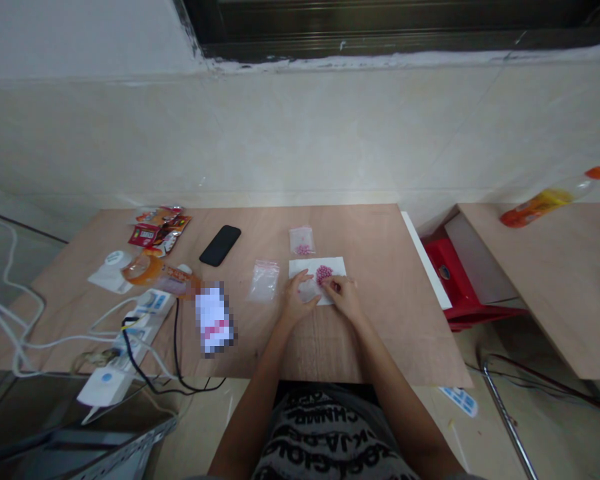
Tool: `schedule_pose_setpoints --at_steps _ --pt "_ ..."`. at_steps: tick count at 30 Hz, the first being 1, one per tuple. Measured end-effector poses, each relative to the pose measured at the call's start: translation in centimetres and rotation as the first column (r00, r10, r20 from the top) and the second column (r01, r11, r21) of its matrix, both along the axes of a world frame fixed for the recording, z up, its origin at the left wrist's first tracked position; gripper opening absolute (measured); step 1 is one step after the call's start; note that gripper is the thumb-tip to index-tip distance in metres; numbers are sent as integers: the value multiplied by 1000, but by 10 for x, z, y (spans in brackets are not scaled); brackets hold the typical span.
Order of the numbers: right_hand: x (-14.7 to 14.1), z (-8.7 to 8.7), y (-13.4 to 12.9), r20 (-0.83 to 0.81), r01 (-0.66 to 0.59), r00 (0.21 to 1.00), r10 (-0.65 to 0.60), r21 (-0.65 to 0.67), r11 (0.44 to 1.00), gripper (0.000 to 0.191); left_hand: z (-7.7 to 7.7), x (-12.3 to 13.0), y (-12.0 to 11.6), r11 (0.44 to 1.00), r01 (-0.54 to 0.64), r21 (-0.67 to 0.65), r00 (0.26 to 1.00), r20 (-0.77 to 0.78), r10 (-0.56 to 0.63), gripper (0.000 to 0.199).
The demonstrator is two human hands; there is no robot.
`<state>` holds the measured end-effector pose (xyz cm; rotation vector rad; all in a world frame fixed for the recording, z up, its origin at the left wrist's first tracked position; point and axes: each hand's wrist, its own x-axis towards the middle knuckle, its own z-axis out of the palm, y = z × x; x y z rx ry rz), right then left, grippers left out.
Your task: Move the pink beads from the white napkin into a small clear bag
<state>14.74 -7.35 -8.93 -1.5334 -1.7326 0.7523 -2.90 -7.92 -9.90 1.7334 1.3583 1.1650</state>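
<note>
"Where are the hands?"

"Both on a white paper sheet [336,265], near the middle of the pale plywood bench [385,313]. Forearms come in from the near edge, angled toward each other, wrists low."

"Left hand [299,300]?"

"Palm down, fingers [300,278] loosely spread, resting on the left part of the sheet. Nothing held that I can see."

"Right hand [344,297]?"

"Fingers [329,285] curled and drawn close together at the lower edge of a heap of small pink beads [323,274] on the sheet. Too small to tell whether a bead is pinched between them."

"Other beads?"

"A few in the bottom of a small clear zip bag [302,241], just beyond the sheet. A second clear zip bag [264,280] lies flat to the left of the hands."

"Farther out?"

"Black smartphone [220,245] left of those, toward the far edge; colourful snack packets [160,228] near the far left corner."
</note>
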Motion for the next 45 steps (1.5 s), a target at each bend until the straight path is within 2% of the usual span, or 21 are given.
schedule_pose_setpoints --at_steps 6,11,19,24,35,45 --pt "9 1 -1 186 125 974 -127 20 992 26 3 -1 1 998 -16 -53 999 45 18 72" --pt "8 -1 -1 264 123 957 -123 13 992 26 -3 -1 2 998 -10 -60 997 74 14 75" --pt "3 0 0 318 105 943 -101 5 994 22 2 -1 1 996 17 -85 997 70 -11 74" --pt "1 2 0 334 106 937 -100 0 994 23 1 0 1 997 16 -77 998 56 -12 75" --pt "0 6 -5 265 119 957 -116 6 993 28 -3 -1 1 996 31 -87 999 47 -27 77" --pt "-12 11 -3 84 -20 996 25 -55 998 27 -7 -1 1 995 45 -86 997 60 -40 77"
